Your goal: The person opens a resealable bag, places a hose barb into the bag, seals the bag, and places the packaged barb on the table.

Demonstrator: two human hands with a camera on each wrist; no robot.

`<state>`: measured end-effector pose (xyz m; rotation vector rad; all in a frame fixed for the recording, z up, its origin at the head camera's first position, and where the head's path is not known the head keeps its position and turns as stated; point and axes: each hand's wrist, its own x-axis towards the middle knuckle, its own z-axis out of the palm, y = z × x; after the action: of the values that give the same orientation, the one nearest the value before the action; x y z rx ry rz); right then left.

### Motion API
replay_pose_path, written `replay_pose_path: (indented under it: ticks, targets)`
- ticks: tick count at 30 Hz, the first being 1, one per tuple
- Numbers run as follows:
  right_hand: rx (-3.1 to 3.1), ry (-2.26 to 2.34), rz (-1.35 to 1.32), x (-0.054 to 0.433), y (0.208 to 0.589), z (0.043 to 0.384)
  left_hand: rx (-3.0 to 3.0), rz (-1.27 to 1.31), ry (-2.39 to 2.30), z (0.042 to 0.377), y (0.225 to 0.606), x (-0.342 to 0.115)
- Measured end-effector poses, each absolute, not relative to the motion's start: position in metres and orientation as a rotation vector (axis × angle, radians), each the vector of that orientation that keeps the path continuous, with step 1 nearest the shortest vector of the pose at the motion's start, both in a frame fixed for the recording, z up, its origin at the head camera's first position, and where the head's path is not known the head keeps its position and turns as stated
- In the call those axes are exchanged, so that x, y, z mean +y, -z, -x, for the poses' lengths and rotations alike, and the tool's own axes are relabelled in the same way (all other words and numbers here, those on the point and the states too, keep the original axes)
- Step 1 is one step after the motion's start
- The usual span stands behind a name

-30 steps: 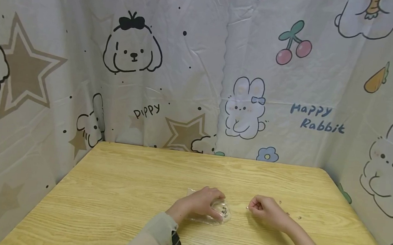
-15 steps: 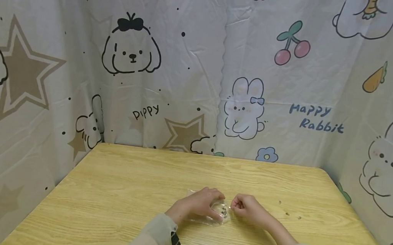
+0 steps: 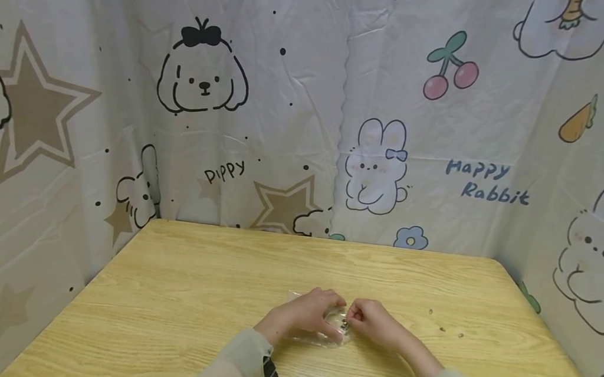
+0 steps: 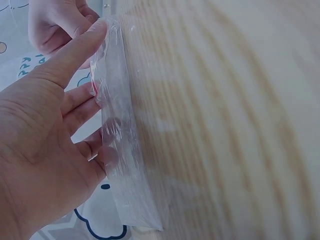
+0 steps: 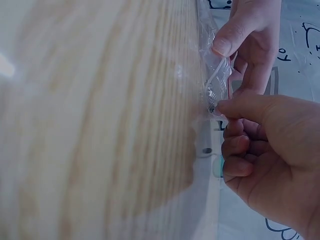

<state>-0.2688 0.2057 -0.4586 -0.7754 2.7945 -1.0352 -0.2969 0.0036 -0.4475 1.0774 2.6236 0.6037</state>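
Observation:
A clear plastic zip bag (image 4: pixel 120 130) with a red line near its mouth lies on the table under my left hand (image 3: pixel 307 311). Thumb and fingers of that hand hold the mouth apart, the thumb along one edge. Small shiny metal pieces (image 5: pixel 211 97), ridged like screws, gather inside near the opening. My right hand (image 3: pixel 376 322) is right at the mouth, thumb and index finger pinched together, the other fingers curled in. In the right wrist view its fingertips (image 5: pixel 222 107) overlap the bag's edge beside the pieces. The tiny piece in that pinch is hidden by the fingers.
Several small loose pieces (image 3: pixel 442 329) lie on the wooden table (image 3: pixel 209 288) to the right of my right hand. A printed cloth (image 3: pixel 299 93) with cartoon animals hangs behind the table and along both sides.
My right hand has moved left across the table, from beside the loose pieces to the bag's mouth, with a tiny piece at its fingertips. The left hand and bag have stayed put.

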Motion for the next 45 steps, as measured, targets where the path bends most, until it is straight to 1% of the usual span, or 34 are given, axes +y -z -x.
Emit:
replay_pose_path:
  ticks: [6, 12, 24, 35, 45]
  targets:
    - [2.805, 1.052, 0.771, 0.209, 0.458, 0.267, 2.619, -1.087, -0.605, 0.298, 0.448, 0.004]
    - [2.852, 1.076, 0.692, 0.22, 0.455, 0.261, 2.632, -1.082, -0.596, 0.298, 0.449, 0.004]
    - [3.028, 0.956, 0.504, 0.27, 0.452, 0.246, 2.624, -1.068, -0.606, 0.298, 0.447, 0.004]
    - [3.131, 0.877, 0.389, 0.316, 0.454, 0.231, 2.632, -1.091, -0.599, 0.298, 0.448, 0.003]
    - [3.184, 0.746, 0.267, 0.346, 0.456, 0.227, 2.624, -1.073, -0.59, 0.298, 0.448, 0.003]
